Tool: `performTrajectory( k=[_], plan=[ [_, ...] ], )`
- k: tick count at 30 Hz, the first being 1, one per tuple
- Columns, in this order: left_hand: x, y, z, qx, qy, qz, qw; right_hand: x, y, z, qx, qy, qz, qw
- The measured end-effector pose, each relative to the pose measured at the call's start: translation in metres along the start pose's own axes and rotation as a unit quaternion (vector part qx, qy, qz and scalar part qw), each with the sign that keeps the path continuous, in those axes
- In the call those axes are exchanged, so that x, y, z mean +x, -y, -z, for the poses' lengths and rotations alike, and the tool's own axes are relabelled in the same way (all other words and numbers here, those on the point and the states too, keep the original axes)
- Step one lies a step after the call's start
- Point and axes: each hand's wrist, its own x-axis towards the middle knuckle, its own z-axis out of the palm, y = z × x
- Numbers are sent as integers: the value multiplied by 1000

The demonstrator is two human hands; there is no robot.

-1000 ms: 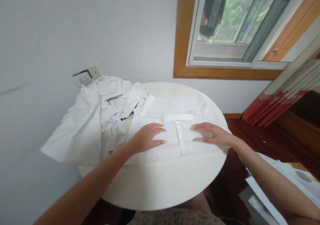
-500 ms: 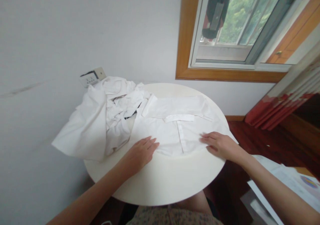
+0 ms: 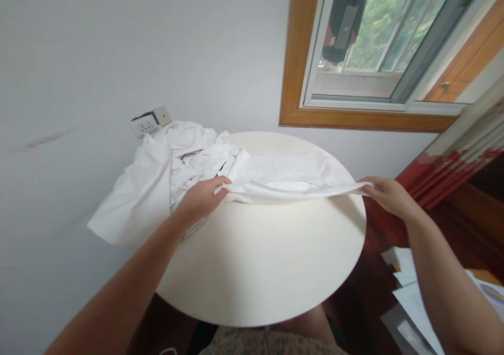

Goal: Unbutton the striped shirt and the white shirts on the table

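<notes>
A white shirt (image 3: 283, 169) lies partly folded on the round white table (image 3: 260, 260). Its near edge is lifted and stretched between my two hands. At the left end of that edge, my left hand (image 3: 207, 195) pinches the cloth between thumb and fingers. My right hand (image 3: 384, 192) grips the other end, just past the table's right rim. The front part of the shirt is folded up, so its button strip is hidden.
A heap of crumpled white clothes (image 3: 149, 181) covers the table's left side, against the wall below a socket (image 3: 144, 125). Papers (image 3: 413, 286) lie low at the right. A wood-framed window (image 3: 299, 116) and a red and white curtain (image 3: 437, 171) are beyond.
Both hands lay flat on the shirt before. Now they have taken hold of its near edge and lifted it away from me, baring the table's front.
</notes>
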Motion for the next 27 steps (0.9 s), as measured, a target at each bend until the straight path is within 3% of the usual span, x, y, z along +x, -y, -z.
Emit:
performTrajectory(
  k=[4, 7, 10, 14, 17, 20, 23, 25, 27],
  plan=[
    [69, -11, -3, 76, -74, 81, 991, 75, 6, -3, -51, -26, -79, 995],
    [111, -19, -26, 145, -75, 73, 984, 126, 11, -31, -146, -27, -115, 982],
    [131, -20, -58, 187, -67, 36, 979, 152, 12, -68, -188, 33, -114, 975],
    [129, -1, -88, 200, -74, -23, 977, 153, 2, -104, -222, 51, -82, 970],
    [123, 18, -96, 186, -87, -57, 977, 146, -8, -116, -238, -2, -63, 969],
    [122, 24, -98, 181, -87, -98, 975, 143, -8, -119, -235, -33, -68, 969],
    [123, 8, -101, 180, -81, -159, 967, 141, 11, -117, -241, -80, -48, 966],
    [124, -10, -106, 156, -85, -173, 969, 138, 34, -118, -235, -101, 5, 967],
    [123, -28, -113, 119, -88, -161, 976, 134, 60, -124, -204, -76, 82, 973]
  ],
)
